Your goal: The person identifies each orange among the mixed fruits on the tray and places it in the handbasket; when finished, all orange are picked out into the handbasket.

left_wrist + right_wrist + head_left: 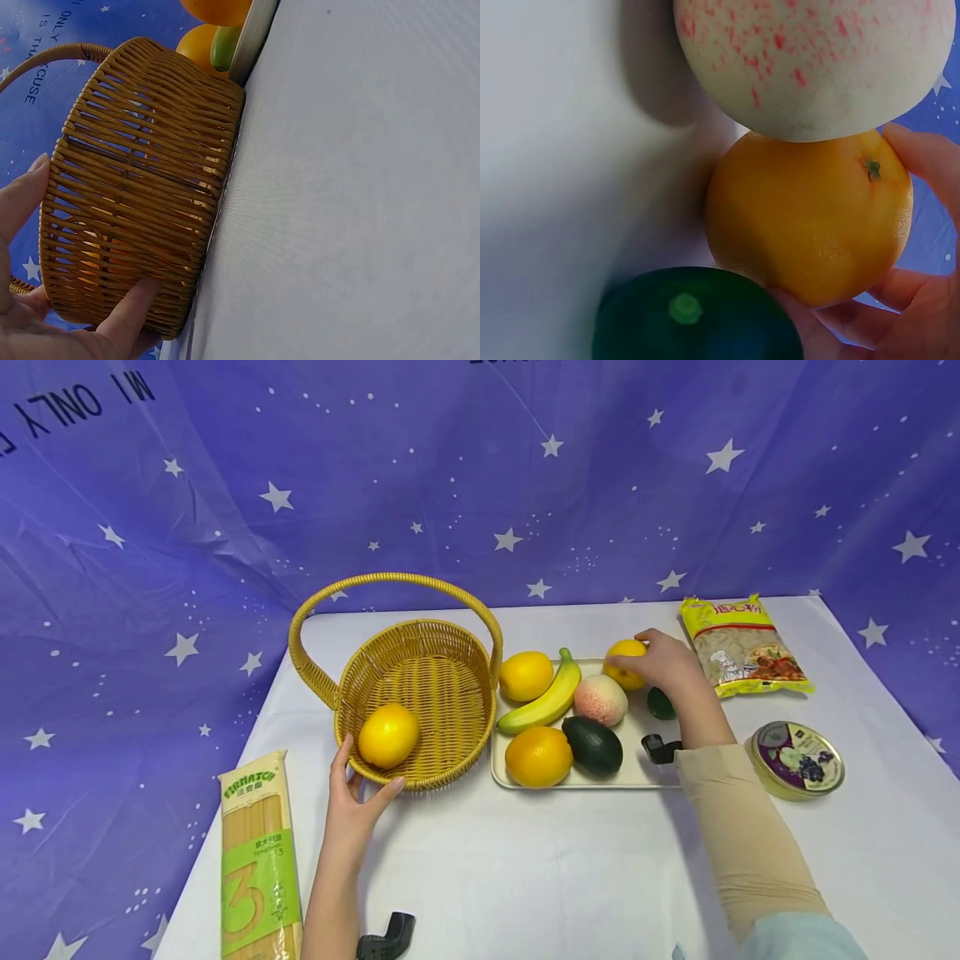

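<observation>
My left hand point(356, 806) holds the front left of the wicker basket point(465, 752), thumb at the rim and fingers against the woven wall point(142, 165). Inside the basket lies one yellow-orange fruit point(388, 735). At the far right part of the cream tray point(637, 781), my right hand point(667, 664) grips an orange point(624, 664). In the right wrist view that orange point(810, 217) has its green stem end showing, between a speckled peach point(817, 67) and a dark green fruit point(697, 319). Thumb and fingers reach round its far side.
Also on the tray are a banana point(543, 702), a yellow fruit point(527, 677), another orange point(538, 757) and an avocado point(592, 746). A yellow food bag point(746, 647) and a round tin point(797, 760) stand right of it. A spaghetti pack point(261, 860) lies at the left.
</observation>
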A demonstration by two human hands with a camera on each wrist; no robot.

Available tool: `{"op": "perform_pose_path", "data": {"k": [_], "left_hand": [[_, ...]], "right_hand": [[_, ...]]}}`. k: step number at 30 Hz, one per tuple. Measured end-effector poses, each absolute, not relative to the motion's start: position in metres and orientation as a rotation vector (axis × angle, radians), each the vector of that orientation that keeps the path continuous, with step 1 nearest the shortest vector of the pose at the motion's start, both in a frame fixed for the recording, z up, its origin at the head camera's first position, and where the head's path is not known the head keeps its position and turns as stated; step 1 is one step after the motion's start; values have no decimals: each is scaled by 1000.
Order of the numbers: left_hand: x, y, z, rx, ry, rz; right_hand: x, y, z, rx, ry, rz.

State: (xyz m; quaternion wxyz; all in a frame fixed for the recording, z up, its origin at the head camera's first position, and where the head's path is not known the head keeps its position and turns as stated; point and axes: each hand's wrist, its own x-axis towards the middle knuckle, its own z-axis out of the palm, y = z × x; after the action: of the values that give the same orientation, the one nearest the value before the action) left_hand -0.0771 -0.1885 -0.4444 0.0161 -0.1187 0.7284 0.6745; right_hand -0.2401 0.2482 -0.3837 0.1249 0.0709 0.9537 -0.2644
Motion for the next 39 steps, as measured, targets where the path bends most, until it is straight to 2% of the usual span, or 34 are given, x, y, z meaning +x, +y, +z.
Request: {"op": "perform_pose_path", "data": {"k": [13, 39], "left_hand": [[-76, -189, -443, -382, 2263, 2083], [-76, -189, -444, -396, 2272, 2067]], "right_hand": [[-233, 251, -381, 248, 2851, -908], [-182, 213, -322, 93, 2902, -1449]]}}
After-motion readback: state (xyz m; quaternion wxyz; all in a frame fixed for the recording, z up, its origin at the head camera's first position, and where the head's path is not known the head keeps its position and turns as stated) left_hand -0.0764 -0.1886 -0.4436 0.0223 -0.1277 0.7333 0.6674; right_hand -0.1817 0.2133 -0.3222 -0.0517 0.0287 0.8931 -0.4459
